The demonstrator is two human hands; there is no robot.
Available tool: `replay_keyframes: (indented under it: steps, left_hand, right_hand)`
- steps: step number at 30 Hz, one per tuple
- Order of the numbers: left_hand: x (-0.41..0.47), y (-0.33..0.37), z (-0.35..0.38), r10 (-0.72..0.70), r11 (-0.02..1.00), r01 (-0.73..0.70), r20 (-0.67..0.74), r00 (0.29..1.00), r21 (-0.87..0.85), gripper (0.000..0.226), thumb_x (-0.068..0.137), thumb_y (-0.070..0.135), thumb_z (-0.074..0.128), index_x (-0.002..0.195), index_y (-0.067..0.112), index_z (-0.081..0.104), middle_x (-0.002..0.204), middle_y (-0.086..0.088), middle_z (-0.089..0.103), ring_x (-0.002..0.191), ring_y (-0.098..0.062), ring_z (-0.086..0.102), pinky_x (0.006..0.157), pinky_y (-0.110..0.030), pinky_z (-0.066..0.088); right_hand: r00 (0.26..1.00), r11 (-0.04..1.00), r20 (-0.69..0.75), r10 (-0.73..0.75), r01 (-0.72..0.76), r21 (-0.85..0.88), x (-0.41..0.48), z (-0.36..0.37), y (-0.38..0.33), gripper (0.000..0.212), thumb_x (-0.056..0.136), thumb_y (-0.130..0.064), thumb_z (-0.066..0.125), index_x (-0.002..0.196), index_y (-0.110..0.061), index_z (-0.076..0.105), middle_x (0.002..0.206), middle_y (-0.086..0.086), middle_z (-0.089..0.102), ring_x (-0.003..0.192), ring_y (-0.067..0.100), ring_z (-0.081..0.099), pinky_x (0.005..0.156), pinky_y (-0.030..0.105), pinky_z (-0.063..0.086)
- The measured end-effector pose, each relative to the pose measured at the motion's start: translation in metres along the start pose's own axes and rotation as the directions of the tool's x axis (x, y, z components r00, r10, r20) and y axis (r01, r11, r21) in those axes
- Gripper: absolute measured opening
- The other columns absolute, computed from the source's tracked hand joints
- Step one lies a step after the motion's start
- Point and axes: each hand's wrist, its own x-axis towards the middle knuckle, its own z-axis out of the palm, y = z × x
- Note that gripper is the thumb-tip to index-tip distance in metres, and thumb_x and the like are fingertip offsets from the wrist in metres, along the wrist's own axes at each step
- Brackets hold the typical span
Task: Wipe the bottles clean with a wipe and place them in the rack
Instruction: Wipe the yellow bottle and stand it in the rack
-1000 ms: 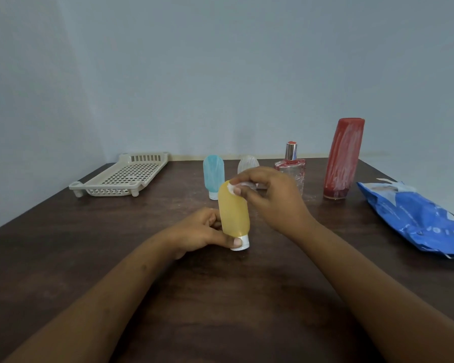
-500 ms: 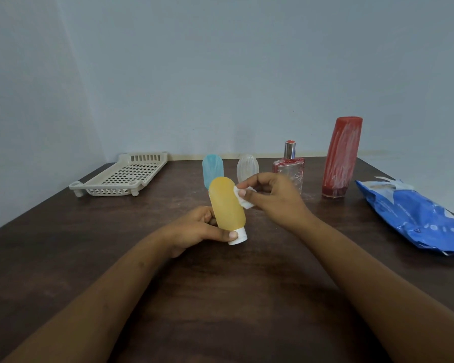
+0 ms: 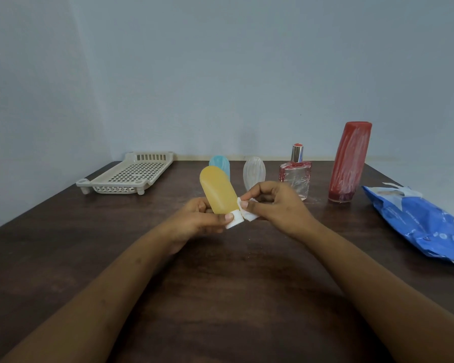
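Left hand (image 3: 195, 221) held yellow bottle (image 3: 217, 191) above the table (image 3: 220, 297), fingers curled round its lower end, thumb near the white cap (image 3: 233, 223). Bottle was cap-down, tilted, rounded end leaning up and left. Right hand (image 3: 278, 208) pinched a small folded white wipe (image 3: 250, 218) between thumb and fingertips, with the wipe touching the bottle's right side just above the cap. Both forearms reached in from the near edge.

Cream slotted rack (image 3: 131, 174) sat at far left of the table, no bottles in it. Along the back, left to right: blue bottle (image 3: 219, 162) partly hidden behind the yellow one, clear bottle (image 3: 254, 172), glass perfume bottle (image 3: 295, 178) with silver cap, tall red bottle (image 3: 350, 161) streaked with white. All four stood upright, well apart from the rack. Blue wipe pack (image 3: 417, 221) lay at the right edge, flap open.
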Motion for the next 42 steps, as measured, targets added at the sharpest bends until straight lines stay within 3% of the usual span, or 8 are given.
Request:
replay_keyframes:
  steps: [3, 10, 21, 24, 28, 34, 38, 42]
  left_hand:
    - [0.001, 0.002, -0.001, 0.029, 1.000, -0.029, -0.036, 0.999, -0.010, 0.062, 0.055, 0.037, 0.083, 0.110, 0.015, 0.065, 0.100, -0.002, 0.070, 0.091, -0.015, 0.064, 0.076, -0.026, 0.053]
    - [0.000, 0.001, -0.001, 0.055, 0.998, -0.054, -0.077, 0.995, 0.019, 0.044, 0.065, 0.035, 0.080, 0.103, 0.015, 0.069, 0.088, 0.005, 0.072, 0.085, -0.012, 0.062, 0.081, -0.030, 0.051]
    - [0.002, -0.001, 0.005, 0.204, 0.946, -0.239, -0.171, 0.964, -0.219, 0.035, 0.061, 0.018, 0.074, 0.094, 0.009, 0.068, 0.084, -0.001, 0.075, 0.084, -0.009, 0.071, 0.079, -0.023, 0.058]
    - [0.001, 0.001, 0.006, 0.225, 0.924, -0.269, -0.184, 0.957, -0.273, 0.034, 0.063, 0.012, 0.071, 0.097, 0.008, 0.067, 0.086, -0.002, 0.076, 0.084, -0.010, 0.071, 0.075, -0.021, 0.058]
    - [0.001, 0.002, 0.006, 0.229, 0.907, -0.271, -0.164, 0.960, -0.322, 0.038, 0.063, 0.006, 0.069, 0.101, 0.009, 0.066, 0.092, -0.002, 0.076, 0.088, -0.011, 0.071, 0.076, -0.021, 0.057]
    - [0.002, 0.002, 0.007, 0.250, 0.882, -0.286, -0.144, 0.958, -0.374, 0.044, 0.068, 0.008, 0.079, 0.109, 0.009, 0.063, 0.101, -0.003, 0.075, 0.097, -0.016, 0.069, 0.083, -0.024, 0.057]
    - [0.007, -0.001, 0.006, 0.267, 0.893, -0.305, -0.156, 0.951, -0.330, 0.087, 0.040, 0.040, 0.097, 0.114, 0.008, 0.063, 0.109, -0.009, 0.072, 0.102, -0.019, 0.067, 0.086, -0.028, 0.056]
    - [0.007, 0.001, 0.008, 0.304, 0.878, -0.343, -0.164, 0.939, -0.335, 0.073, 0.040, 0.042, 0.096, 0.103, 0.013, 0.071, 0.101, -0.009, 0.074, 0.095, -0.019, 0.070, 0.078, -0.027, 0.058]
  right_hand:
    - [0.998, 0.999, -0.037, -0.049, 0.048, -0.011, -0.001, 0.004, 0.000, 0.006, 0.080, -0.011, 0.072, 0.085, -0.012, 0.073, 0.082, 0.000, 0.071, 0.078, 0.018, 0.066, 0.072, 0.034, 0.056]
    - [0.976, 0.946, -0.030, -0.218, 0.203, -0.254, -0.005, 0.012, -0.009, 0.008, 0.081, -0.013, 0.070, 0.087, -0.018, 0.074, 0.081, -0.013, 0.068, 0.078, -0.001, 0.062, 0.067, 0.009, 0.046]
    - [0.849, 0.765, -0.011, -0.529, 0.471, -0.440, -0.009, 0.019, -0.016, 0.011, 0.081, -0.007, 0.068, 0.088, -0.015, 0.072, 0.090, -0.006, 0.068, 0.087, 0.002, 0.059, 0.074, 0.014, 0.049]
    - [0.887, 0.875, -0.137, -0.441, 0.392, -0.284, -0.009, 0.022, -0.013, 0.011, 0.082, -0.008, 0.070, 0.088, -0.016, 0.072, 0.091, -0.007, 0.069, 0.087, 0.003, 0.063, 0.074, 0.017, 0.052]
    - [0.976, 0.987, -0.190, -0.111, 0.130, 0.090, -0.006, 0.022, -0.009, 0.007, 0.086, -0.009, 0.064, 0.087, -0.014, 0.069, 0.088, 0.001, 0.072, 0.084, 0.012, 0.067, 0.075, 0.027, 0.056]
    - [0.986, 0.858, -0.060, 0.154, -0.104, 0.502, -0.006, 0.022, -0.013, 0.013, 0.092, -0.007, 0.055, 0.101, -0.003, 0.063, 0.099, 0.013, 0.071, 0.093, 0.021, 0.068, 0.081, 0.032, 0.056]
    - [0.972, 0.790, 0.014, 0.234, -0.199, 0.579, -0.007, 0.028, -0.015, 0.018, 0.095, -0.004, 0.048, 0.109, -0.002, 0.059, 0.109, 0.016, 0.066, 0.097, 0.022, 0.067, 0.080, 0.032, 0.056]
    - [0.954, 0.643, 0.090, 0.285, -0.260, 0.720, -0.009, 0.040, -0.021, 0.023, 0.095, 0.004, 0.042, 0.114, 0.001, 0.053, 0.114, 0.020, 0.061, 0.096, 0.027, 0.067, 0.075, 0.030, 0.058]
